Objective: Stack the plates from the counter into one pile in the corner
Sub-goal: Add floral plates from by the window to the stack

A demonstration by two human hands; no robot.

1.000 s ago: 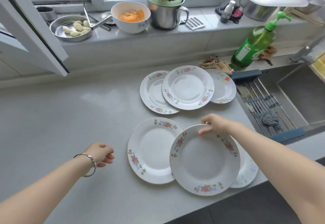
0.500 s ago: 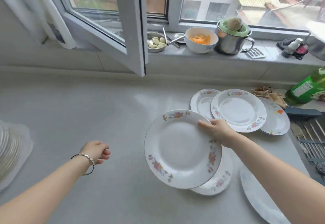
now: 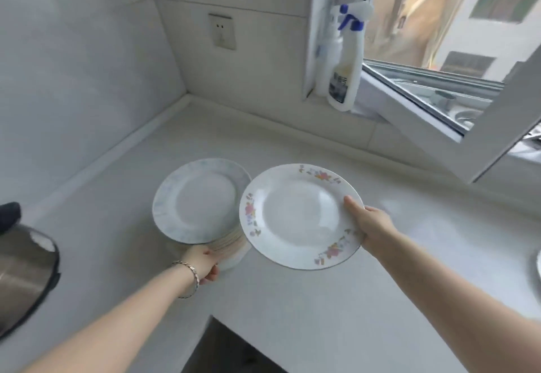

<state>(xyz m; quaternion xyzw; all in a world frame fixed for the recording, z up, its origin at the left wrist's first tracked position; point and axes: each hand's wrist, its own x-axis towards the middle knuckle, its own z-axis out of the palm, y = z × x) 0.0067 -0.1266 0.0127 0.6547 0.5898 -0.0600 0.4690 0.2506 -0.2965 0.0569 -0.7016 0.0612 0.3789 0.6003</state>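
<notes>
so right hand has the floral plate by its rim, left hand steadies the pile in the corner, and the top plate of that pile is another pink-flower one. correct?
Not quite. The head view shows the top plate of the pile has a pale blue-grey rim pattern, not pink flowers. The rest holds: the right hand grips the floral plate by its rim, and the left hand steadies the pile's near edge.

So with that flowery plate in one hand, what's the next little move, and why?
Probably carry the floral plate leftward over the pile of plates and lower it on top. The right hand holds it by the rim, in the air beside the pile and overlapping its edge, while the left hand rests against the pile's near side, seemingly steadying it.
</notes>
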